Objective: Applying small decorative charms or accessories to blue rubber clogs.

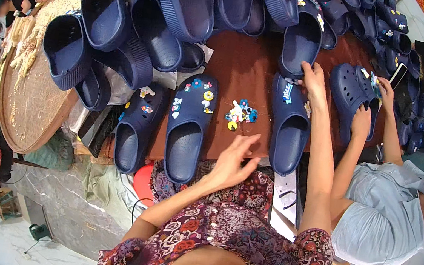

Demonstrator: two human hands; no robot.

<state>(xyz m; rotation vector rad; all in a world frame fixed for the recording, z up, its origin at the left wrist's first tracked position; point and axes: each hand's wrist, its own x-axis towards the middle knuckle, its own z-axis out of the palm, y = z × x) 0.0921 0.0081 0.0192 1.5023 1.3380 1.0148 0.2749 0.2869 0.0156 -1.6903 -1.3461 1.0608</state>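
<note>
My left hand (233, 160) hovers open over the brown table edge, fingers spread, just below a small pile of colourful shoe charms (239, 114). My right hand (314, 77) rests on the toe of a navy clog (288, 125) that bears charms, fingers pinched at its top edge next to another clog (300, 45). Left of the charm pile lie two more navy clogs (189, 123) (137, 123) with charms fitted on their toes.
Many navy clogs (170, 9) are heaped at the back of the brown table (247, 66). On my right a person in a grey shirt (384, 215) handles a clog (352, 96). A round woven tray (34, 99) lies at left, with people around it.
</note>
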